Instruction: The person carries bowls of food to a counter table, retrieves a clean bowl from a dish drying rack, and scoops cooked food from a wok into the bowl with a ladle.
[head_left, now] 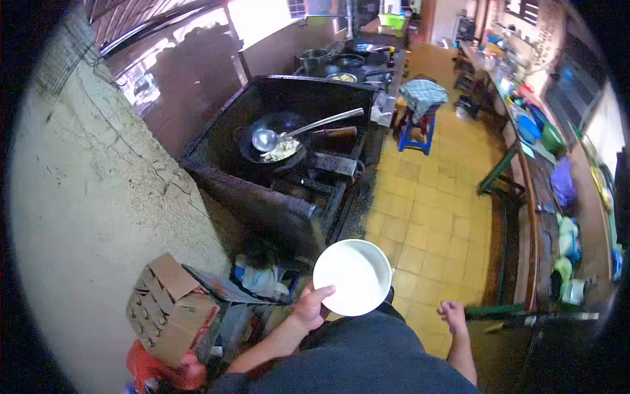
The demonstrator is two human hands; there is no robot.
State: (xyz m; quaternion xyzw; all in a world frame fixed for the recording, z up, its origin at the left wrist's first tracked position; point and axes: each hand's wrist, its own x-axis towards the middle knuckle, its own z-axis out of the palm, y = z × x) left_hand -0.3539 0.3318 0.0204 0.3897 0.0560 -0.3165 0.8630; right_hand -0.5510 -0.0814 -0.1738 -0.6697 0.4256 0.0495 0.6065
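Note:
A white round bowl (353, 277) is held in front of the body by my left hand (311, 306), with the thumb over its rim. Its inside looks bare. My right hand (451, 315) hangs over the floor at the right, fingers loosely curled, and whether it holds anything is too small to tell. Ahead on the left, a dark wok (252, 141) sits on the stove (262, 190). A metal ladle (265, 140) rests in the wok beside pale food (282, 151), its handle pointing up to the right.
An open cardboard box (172, 276) with bottles stands at the lower left. Beyond the stove are more pots (315, 60). A blue stool (416, 134) under a checked cloth (423, 97) stands on the yellow tiles (420, 230). A cluttered counter (525, 164) runs along the right.

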